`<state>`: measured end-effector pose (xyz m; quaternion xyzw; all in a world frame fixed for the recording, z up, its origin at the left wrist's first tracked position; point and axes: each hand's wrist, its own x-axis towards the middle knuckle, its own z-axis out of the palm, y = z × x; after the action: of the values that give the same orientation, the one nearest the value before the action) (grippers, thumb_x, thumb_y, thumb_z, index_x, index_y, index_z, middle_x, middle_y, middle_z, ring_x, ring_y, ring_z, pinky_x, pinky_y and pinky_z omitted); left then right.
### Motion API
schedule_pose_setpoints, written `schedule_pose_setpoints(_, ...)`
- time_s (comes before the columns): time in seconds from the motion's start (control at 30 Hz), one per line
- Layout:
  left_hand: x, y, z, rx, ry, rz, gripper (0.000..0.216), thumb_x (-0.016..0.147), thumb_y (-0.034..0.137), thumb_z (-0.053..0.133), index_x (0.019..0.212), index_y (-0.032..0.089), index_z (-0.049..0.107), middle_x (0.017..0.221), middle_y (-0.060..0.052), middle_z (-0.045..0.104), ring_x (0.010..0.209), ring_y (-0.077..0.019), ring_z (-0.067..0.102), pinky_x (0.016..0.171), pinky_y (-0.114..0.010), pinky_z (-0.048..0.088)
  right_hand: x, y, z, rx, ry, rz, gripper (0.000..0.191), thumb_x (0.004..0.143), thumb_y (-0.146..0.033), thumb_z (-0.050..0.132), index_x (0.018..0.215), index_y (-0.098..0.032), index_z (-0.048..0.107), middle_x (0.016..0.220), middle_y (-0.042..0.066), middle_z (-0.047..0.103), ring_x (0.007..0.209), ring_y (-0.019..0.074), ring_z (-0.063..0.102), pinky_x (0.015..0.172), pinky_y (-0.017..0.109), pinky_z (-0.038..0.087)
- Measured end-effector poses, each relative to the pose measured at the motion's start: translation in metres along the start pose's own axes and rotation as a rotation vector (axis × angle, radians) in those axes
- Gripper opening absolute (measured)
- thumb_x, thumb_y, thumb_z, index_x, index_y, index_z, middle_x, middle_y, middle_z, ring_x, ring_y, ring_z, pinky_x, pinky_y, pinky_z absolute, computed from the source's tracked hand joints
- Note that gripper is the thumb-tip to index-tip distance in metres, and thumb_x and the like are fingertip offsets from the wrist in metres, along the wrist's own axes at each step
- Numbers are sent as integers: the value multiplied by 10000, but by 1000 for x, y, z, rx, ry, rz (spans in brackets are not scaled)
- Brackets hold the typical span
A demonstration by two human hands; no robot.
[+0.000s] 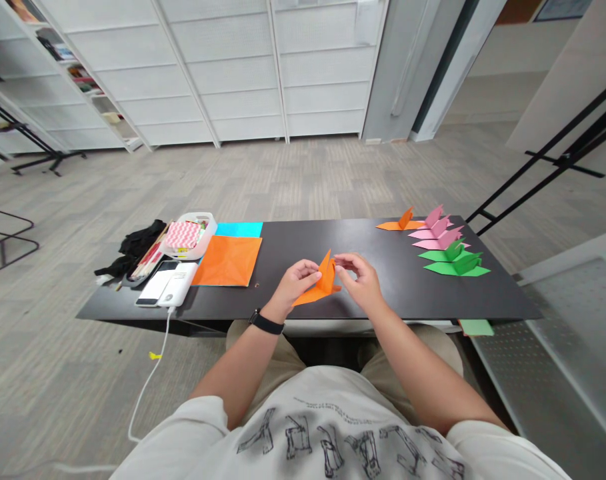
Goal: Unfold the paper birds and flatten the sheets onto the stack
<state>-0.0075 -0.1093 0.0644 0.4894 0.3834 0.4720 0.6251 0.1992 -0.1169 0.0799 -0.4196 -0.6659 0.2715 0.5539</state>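
Note:
An orange origami bird (325, 283) is between my two hands, just above the front middle of the dark table. My left hand (299, 279) pinches its left side, thumb on the paper. My right hand (361, 275) has thumb and forefinger closed at the bird's right edge, by a small folded tip. Whether the right fingertips grip the paper firmly is hard to make out. To the left lies a stack of orange paper sheets (231, 261). Finished-looking folded birds stand at the right: one orange (403, 221), several pink (437, 229) and green ones (459, 261).
Blue paper (239, 230) lies behind the orange sheets. At the table's left are a white plastic basket (209, 235), a pen tray (143, 265), black cloth (139, 245), a phone (157, 283) and a white power bank (179, 285). Its cable (155, 373) hangs over the front edge.

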Motion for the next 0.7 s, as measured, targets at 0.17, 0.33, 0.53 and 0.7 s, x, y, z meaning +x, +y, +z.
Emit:
schedule_pose_setpoints(0.17, -2, 1, 1, -14, -19, 13, 427, 783, 467, 930, 980, 181, 682, 928, -24, 753, 825, -135, 695, 833, -280, 548, 3, -7, -3, -106, -1, -122, 165, 992, -278, 655, 1138, -274, 733, 1083, 65, 740, 976, 222, 720, 875, 411, 638)
schedule_pose_setpoints(0.33, -2, 4, 3, -22, -14, 1, 456, 755, 481, 945, 970, 177, 682, 917, -19, 747, 813, -131, 685, 820, -271, 542, 5, -9, -7, -194, -9, -222, 182, 982, -249, 654, 1142, -272, 738, 1085, 71, 738, 992, 232, 703, 886, 429, 620)
schedule_pose_setpoints(0.53, -5, 8, 7, -17, -13, -5, 463, 740, 481, 953, 958, 172, 684, 903, -17, 740, 823, -136, 679, 819, -270, 539, 8, -7, -13, -199, 59, -222, 134, 1024, -283, 643, 1078, -269, 765, 1037, 68, 759, 960, 226, 714, 859, 409, 613)
schedule_pose_setpoints(0.7, -9, 9, 10, 10, -48, -7, 468, 744, 491, 948, 944, 168, 675, 901, -22, 735, 799, -133, 666, 784, -263, 532, 13, -9, -15, -151, 82, -172, 170, 1037, -339, 642, 949, -268, 769, 991, 67, 752, 957, 230, 719, 873, 410, 604)
